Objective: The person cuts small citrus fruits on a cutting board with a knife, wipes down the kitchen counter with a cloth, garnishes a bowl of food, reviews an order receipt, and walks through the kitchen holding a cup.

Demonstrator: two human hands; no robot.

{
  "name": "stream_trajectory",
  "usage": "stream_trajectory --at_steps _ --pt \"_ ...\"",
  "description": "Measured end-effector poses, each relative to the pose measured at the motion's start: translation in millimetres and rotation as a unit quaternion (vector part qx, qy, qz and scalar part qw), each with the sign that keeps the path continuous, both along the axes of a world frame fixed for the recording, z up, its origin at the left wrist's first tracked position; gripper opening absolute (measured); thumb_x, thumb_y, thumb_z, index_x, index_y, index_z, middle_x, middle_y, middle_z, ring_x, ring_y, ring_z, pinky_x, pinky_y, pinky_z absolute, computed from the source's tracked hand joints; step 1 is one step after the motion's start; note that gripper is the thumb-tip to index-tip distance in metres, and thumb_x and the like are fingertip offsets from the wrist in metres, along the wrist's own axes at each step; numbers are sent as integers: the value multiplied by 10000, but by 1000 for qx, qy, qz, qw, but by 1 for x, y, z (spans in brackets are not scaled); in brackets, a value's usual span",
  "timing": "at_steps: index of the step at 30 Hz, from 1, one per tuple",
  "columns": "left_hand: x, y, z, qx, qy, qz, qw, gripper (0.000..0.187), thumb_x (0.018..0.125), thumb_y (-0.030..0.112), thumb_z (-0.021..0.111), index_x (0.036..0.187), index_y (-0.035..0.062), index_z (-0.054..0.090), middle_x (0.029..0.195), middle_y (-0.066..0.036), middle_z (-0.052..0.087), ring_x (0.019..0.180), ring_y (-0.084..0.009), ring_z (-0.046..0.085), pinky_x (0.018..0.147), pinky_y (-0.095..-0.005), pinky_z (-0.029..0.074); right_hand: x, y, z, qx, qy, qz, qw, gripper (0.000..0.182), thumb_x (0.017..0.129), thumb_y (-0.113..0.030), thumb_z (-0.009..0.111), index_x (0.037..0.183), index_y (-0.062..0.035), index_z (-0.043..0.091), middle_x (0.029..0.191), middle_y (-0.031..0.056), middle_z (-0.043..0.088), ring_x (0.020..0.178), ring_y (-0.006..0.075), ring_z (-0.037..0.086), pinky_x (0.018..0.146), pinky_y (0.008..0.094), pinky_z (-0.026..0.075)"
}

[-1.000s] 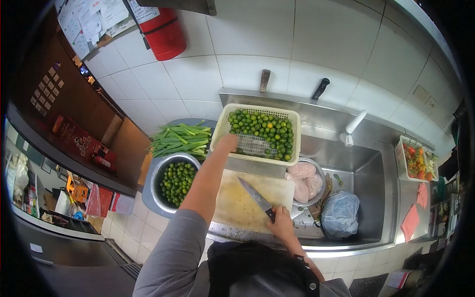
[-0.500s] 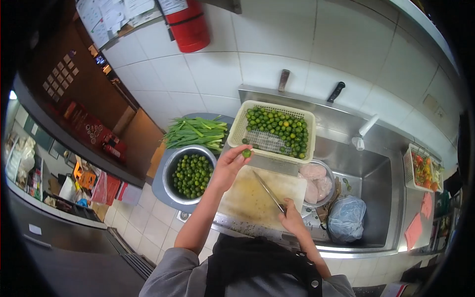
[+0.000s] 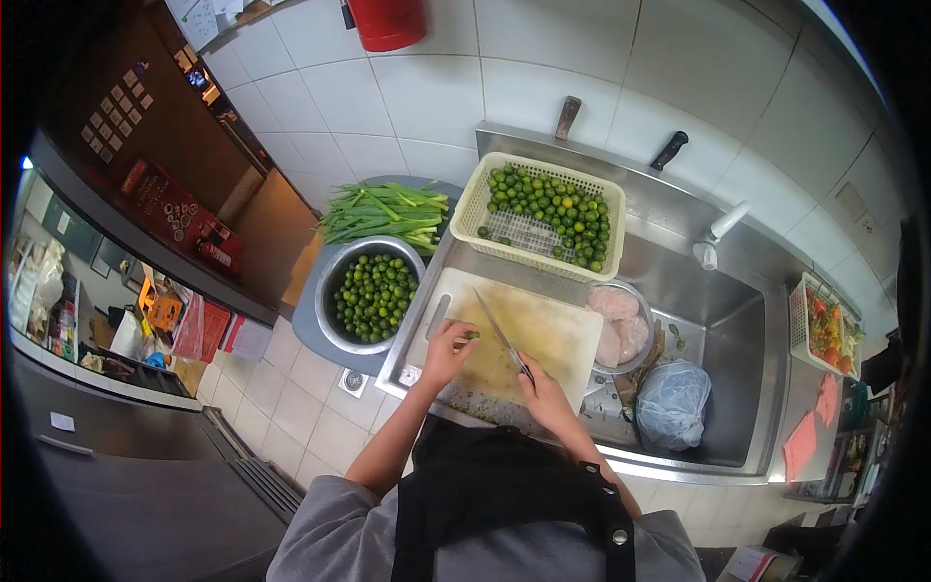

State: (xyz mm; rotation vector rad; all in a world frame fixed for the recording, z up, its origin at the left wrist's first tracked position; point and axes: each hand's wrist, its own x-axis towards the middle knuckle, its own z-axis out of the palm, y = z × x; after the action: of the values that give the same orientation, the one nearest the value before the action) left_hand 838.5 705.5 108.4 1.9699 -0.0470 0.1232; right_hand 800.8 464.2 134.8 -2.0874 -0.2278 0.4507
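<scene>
My left hand pinches a small green lime over the left part of the white cutting board. In my right hand is the handle of a knife, its blade slanting up and left above the board's stained surface. Behind the board stands a cream plastic basket partly filled with limes, a few of them yellowish. To the left, a steel bowl holds many more green limes.
Green onions lie behind the bowl. Right of the board are a bowl of raw chicken, a sink with a tied plastic bag, and a faucet. Two knife handles stick up along the sink's back edge.
My left hand has come down from beside the basket to the board with the lime. My right hand and knife have shifted slightly left. The camera has tilted downward.
</scene>
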Motion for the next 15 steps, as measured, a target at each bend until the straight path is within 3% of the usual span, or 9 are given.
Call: stream_trajectory --at_steps 6,13,15 --pt "-4 1 9 1 7 22 1000 200 801 3 755 943 9 615 958 -102 641 855 -218 687 728 -323 598 -3 -10 -14 10 -59 -15 998 451 1009 -232 494 1419 -52 434 1227 309 599 1153 455 579 971 439 457" --pt "-4 8 1 0 6 -11 1000 234 761 -34 776 916 3 604 878 -94 655 814 -202 691 713 -319 594 -3 -9 -13 6 -27 -17 999 437 1013 -239 489 1394 -28 452 1222 311 601 1157 456 577 976 440 453" --pt "-6 9 -1 27 4 -29 999 238 752 -45 775 910 -5 601 893 -104 659 810 -206 693 715 -326 592 -4 -7 -12 24 -36 -14 999 425 1007 -223 491 1374 -12 458 1174 334 602 1124 485 569 956 481 450"
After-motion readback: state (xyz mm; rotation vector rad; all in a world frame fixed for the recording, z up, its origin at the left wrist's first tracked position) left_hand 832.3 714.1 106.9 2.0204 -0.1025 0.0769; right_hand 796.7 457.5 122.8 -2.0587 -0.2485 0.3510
